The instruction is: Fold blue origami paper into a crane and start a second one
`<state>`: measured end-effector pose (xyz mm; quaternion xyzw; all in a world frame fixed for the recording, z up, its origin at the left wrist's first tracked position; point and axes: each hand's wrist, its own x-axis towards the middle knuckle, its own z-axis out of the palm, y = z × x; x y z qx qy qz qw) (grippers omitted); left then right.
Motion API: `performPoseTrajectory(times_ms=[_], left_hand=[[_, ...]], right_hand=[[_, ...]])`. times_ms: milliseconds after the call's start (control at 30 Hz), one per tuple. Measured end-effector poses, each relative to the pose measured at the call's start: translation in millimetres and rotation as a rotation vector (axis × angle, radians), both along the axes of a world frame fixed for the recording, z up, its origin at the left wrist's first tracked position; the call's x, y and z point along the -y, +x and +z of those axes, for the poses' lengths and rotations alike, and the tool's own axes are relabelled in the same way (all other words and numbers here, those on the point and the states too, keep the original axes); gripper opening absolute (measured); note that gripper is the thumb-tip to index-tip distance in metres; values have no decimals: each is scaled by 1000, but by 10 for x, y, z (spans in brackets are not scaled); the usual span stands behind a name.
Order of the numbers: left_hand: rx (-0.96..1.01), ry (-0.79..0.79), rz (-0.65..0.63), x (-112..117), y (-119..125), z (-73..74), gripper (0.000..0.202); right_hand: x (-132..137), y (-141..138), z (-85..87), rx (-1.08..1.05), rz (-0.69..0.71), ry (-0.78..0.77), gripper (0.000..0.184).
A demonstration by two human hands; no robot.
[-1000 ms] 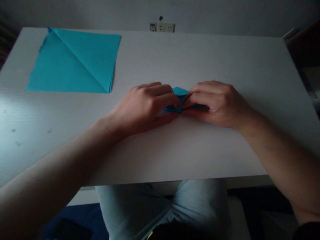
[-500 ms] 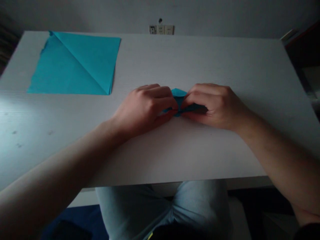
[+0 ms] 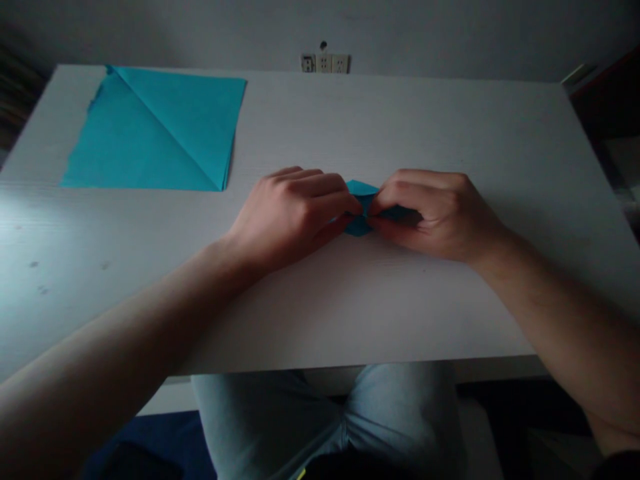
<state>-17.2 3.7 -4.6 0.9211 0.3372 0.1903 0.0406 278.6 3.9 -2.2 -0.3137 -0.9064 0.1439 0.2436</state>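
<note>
A small folded piece of blue paper lies between my two hands over the middle of the table. My left hand pinches it from the left, thumb and fingertips meeting near its centre. From the right, my right hand pinches the same paper close beside the left fingertips. A pointed flap shows above the fingers and another below them. Much of the folded shape is hidden under both hands.
Blue paper sheets with a diagonal crease and one ragged left edge lie at the back left of the white table. Wall sockets sit behind the far edge. My legs are under the near edge.
My fingertips have shifted slightly to the right along the folded paper, and more of its lower flap shows. The view has moved a little; the sheets at the back left stay put.
</note>
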Motion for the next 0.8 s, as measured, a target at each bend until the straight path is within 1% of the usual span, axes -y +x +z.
performPoseTrajectory(times_ms=[67,133,200,300,400,467,533,667,800], left_hand=[[49,-22,7,0,0,-14,35],[101,-55,12,-5,-13,-13,30],[134,-113,4,-16,-38,14,25],[148,-201,-42,-53,-91,79,24],[192,-229,-80,-106,-145,120,23],[220,-246,-90,-140,-171,126,22],[231,-256,-92,-163,-186,130,23],[222,-223,-90,-176,-197,151,25],[207,-276,-40,-194,-214,154,33]], right_hand=[[-22,-5,-40,-53,34,58,5],[-35,-15,-64,-101,45,87,5],[-27,-30,-56,-112,18,74,10],[1,-56,-23,-61,-74,6,21],[-2,-70,-37,-98,-118,4,13],[-19,-69,-67,-108,-133,7,11],[-34,-65,-93,-115,-136,9,10],[-44,-56,-112,-163,-120,11,8],[-56,-46,-124,-161,-146,-4,10]])
